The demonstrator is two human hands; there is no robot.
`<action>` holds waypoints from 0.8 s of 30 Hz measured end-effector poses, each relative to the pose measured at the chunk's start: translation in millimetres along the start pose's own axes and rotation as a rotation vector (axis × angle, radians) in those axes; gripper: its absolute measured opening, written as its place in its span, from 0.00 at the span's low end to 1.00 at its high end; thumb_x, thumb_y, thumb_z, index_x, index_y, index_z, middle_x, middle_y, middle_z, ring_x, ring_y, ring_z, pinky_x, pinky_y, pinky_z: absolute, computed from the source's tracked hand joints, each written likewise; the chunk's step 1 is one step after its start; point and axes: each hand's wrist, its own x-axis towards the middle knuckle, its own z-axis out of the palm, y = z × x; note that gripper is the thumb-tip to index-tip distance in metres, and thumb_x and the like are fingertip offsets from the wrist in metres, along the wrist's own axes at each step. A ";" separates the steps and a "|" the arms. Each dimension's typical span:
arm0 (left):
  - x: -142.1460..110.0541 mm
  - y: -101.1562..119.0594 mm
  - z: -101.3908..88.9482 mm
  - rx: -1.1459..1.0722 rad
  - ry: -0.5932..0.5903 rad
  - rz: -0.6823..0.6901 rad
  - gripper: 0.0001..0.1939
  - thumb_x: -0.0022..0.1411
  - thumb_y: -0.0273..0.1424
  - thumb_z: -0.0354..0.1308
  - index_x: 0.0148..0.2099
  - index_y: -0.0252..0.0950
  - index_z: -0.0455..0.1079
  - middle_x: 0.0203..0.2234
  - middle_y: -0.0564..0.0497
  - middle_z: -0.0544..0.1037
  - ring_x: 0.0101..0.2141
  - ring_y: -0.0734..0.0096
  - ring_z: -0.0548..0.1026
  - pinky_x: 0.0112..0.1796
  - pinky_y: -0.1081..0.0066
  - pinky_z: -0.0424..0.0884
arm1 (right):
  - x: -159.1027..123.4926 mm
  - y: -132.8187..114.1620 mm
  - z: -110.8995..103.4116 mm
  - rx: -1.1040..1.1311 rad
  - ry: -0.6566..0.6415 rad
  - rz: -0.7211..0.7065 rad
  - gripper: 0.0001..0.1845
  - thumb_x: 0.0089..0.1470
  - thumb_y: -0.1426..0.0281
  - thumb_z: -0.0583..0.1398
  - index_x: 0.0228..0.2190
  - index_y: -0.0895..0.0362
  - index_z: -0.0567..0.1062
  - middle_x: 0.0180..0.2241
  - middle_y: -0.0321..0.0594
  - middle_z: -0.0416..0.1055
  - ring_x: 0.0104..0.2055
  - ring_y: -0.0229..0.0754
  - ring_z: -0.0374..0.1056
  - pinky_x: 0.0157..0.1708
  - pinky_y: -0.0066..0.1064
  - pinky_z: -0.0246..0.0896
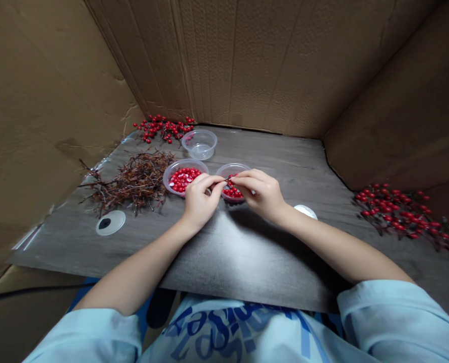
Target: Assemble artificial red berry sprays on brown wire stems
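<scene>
My left hand [201, 199] and my right hand [260, 194] meet above two clear plastic bowls. Their fingertips pinch a short dark twig [227, 180] between them, just above the right bowl [232, 168]. That bowl holds red berries [232, 192], partly hidden by my fingers. My left hand overlaps the rim of the left bowl [174, 176], which is full of loose red berries [184, 177]. Left of it lies a tangled pile of bare brown twigs [129, 181].
A third clear bowl [199, 144] and red berry sprigs [164, 128] stand at the back of the dark wood-grain board [247, 262]. More sprigs [401, 217] lie at the right. Two white discs [111, 223] [305, 212] lie nearby. Cardboard walls [265, 60] surround the board.
</scene>
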 end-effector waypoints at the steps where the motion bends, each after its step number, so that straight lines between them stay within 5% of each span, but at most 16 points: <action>1: -0.2 -0.3 0.5 -0.003 -0.001 -0.001 0.05 0.55 0.29 0.55 0.31 0.35 0.72 0.24 0.52 0.73 0.25 0.76 0.68 0.29 0.75 0.65 | -0.1 0.3 0.4 -0.003 0.001 -0.008 0.11 0.54 0.75 0.53 0.36 0.56 0.74 0.35 0.42 0.73 0.38 0.38 0.68 0.39 0.31 0.65; 19: 5.1 -8.8 0.2 -0.104 0.021 -0.102 0.07 0.54 0.31 0.56 0.31 0.33 0.72 0.25 0.51 0.75 0.26 0.75 0.69 0.30 0.75 0.65 | 16.8 6.6 -14.7 -0.071 -0.004 -0.007 0.10 0.54 0.72 0.54 0.35 0.58 0.74 0.33 0.41 0.75 0.35 0.37 0.69 0.37 0.28 0.63; 21: 6.3 -8.8 -0.4 -0.116 0.038 -0.114 0.07 0.54 0.31 0.56 0.31 0.33 0.72 0.25 0.51 0.75 0.25 0.75 0.69 0.29 0.75 0.64 | 22.8 13.6 -16.6 -0.116 -0.068 0.024 0.10 0.53 0.74 0.54 0.34 0.58 0.75 0.33 0.41 0.74 0.36 0.38 0.69 0.37 0.28 0.62; 24: 7.3 -8.7 -1.0 -0.121 0.050 -0.117 0.07 0.54 0.31 0.56 0.31 0.32 0.72 0.24 0.51 0.74 0.25 0.76 0.68 0.28 0.75 0.64 | 32.6 23.3 -15.7 -0.200 -0.366 0.087 0.11 0.51 0.76 0.54 0.34 0.58 0.75 0.34 0.42 0.74 0.35 0.38 0.68 0.34 0.27 0.59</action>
